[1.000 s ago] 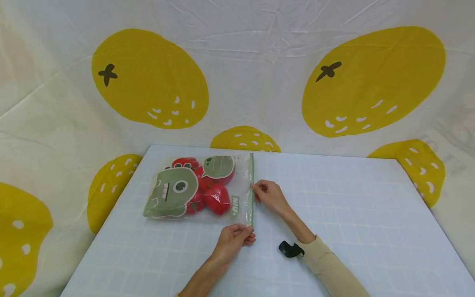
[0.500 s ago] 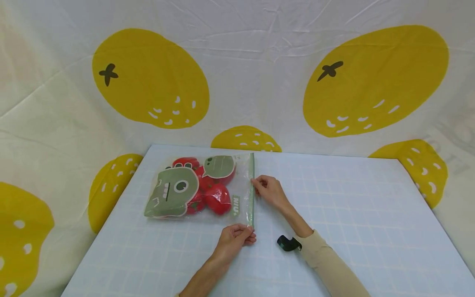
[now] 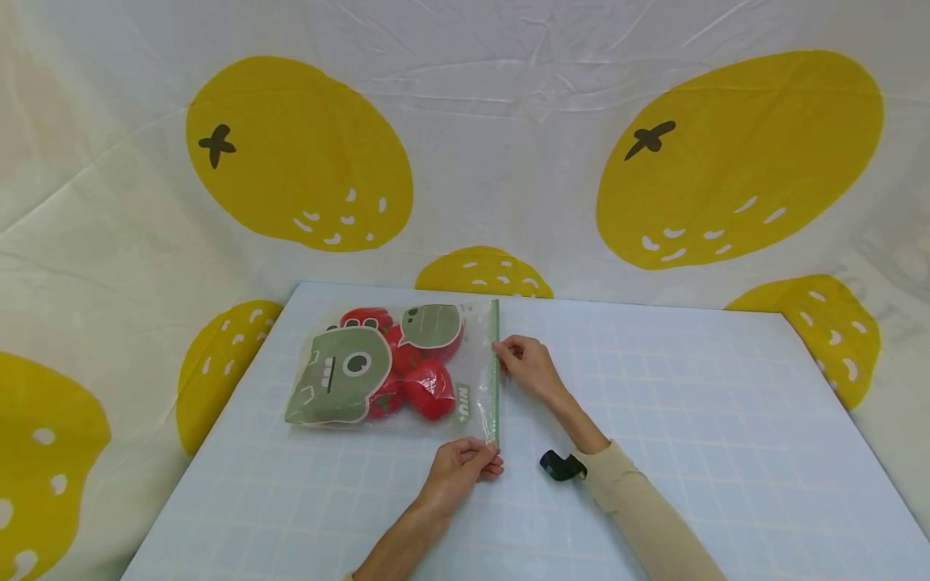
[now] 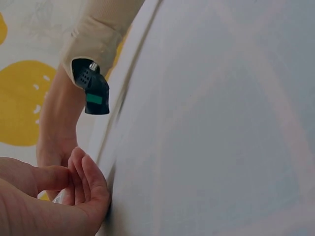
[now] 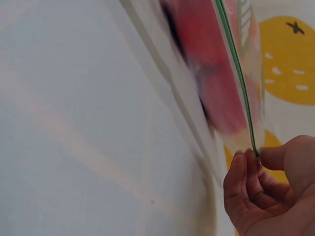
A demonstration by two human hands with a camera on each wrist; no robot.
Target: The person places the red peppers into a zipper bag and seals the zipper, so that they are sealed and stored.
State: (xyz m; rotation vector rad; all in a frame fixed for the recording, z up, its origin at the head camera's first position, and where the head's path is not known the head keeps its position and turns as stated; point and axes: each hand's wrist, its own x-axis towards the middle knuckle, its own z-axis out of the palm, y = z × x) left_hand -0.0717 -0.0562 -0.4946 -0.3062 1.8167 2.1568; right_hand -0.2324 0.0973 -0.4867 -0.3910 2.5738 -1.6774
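A clear zip bag (image 3: 475,339) with a green monster print lies flat on the table, its green zip strip (image 3: 496,323) facing right. Inside it are several round red fruits (image 3: 429,389). My left hand (image 3: 454,476) pinches the near end of the strip at the bag's corner. Partway up the same edge, my right hand (image 3: 532,369) pinches the zip strip between thumb and fingertips. In the right wrist view the right hand (image 5: 270,184) grips the green zip line (image 5: 238,73). The left wrist view shows the left thumb and fingers (image 4: 88,179) together, the bag mostly hidden.
The table (image 3: 690,420) has a pale blue grid cloth. A white curtain (image 3: 501,145) with yellow fruit prints stands close behind and at both sides. A black wrist camera (image 3: 562,466) sticks out from the right sleeve (image 3: 632,500).
My right hand has slid along the zip strip, away from me toward the far end. The left hand keeps its pinch at the near corner, and the bag lies almost as before.
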